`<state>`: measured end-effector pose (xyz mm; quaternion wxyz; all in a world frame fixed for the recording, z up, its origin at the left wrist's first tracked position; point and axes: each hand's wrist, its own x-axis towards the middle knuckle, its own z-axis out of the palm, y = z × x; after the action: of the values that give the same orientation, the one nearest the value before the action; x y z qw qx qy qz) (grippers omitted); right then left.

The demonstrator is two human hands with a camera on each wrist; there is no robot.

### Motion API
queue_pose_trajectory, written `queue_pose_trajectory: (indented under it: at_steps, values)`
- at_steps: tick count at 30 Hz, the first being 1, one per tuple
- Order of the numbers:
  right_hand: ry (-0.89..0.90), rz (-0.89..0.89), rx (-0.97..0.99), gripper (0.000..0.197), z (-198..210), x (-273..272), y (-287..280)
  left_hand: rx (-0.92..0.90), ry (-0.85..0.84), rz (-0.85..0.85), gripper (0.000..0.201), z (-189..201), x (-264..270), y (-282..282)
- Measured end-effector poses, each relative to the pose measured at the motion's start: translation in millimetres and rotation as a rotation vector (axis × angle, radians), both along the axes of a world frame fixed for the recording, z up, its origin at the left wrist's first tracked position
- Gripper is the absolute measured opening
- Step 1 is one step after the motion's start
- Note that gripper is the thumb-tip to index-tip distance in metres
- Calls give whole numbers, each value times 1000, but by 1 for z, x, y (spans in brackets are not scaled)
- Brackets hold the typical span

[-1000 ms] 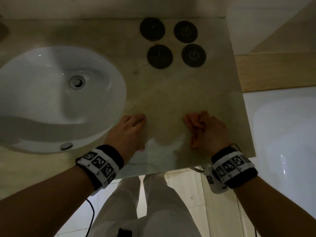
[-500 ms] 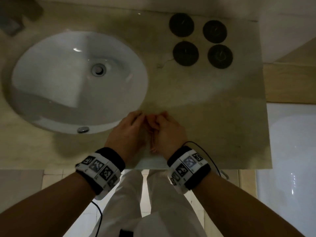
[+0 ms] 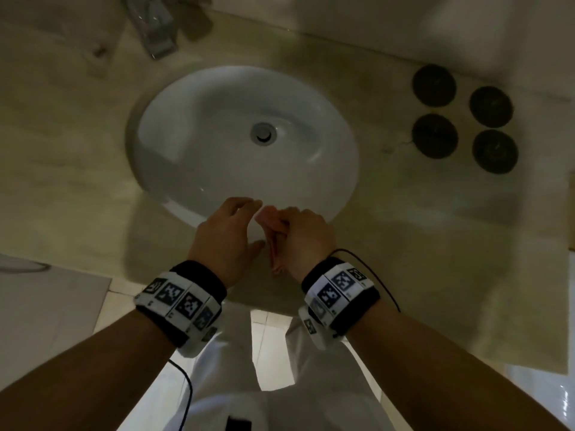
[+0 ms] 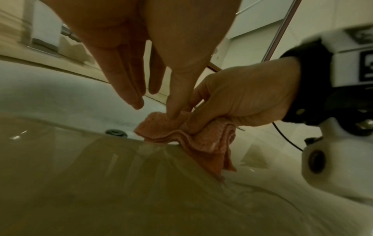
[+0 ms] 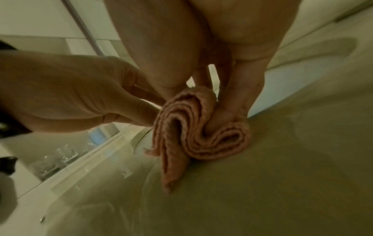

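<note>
The right hand (image 3: 306, 237) curls round the folded cloth (image 4: 193, 137) at the tabletop's (image 3: 435, 244) front edge, beside the sink (image 3: 174, 206) rim. The left hand (image 3: 224, 234), fingers straight, touches its fold. Better to tuck the loose layers in before wiping.

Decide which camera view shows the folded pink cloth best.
The right wrist view: the cloth fills the middle, its folded layers plain, gripped by the right hand. The left wrist view shows it side-on, smaller; the head view, only a sliver.
</note>
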<state>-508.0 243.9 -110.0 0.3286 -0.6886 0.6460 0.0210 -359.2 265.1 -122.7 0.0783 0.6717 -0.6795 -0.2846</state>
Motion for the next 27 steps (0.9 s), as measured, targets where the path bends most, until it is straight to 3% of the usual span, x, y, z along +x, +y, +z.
queue_pose_trajectory:
  at_steps: [6,15,22,27]
  values:
    - [-55,-102,129,29,-7,64,-11,23,39,-53,57,5,62,-28]
    - [-102,-34,167,28,-17,175,-37,44,74,3,49,10,174,-65]
    - [-214,99,-104,40,-8,243,-57,120,-7,149,49,7,243,-57]
    - [-174,205,-225,37,-12,278,-90,130,-67,270,55,6,281,-44]
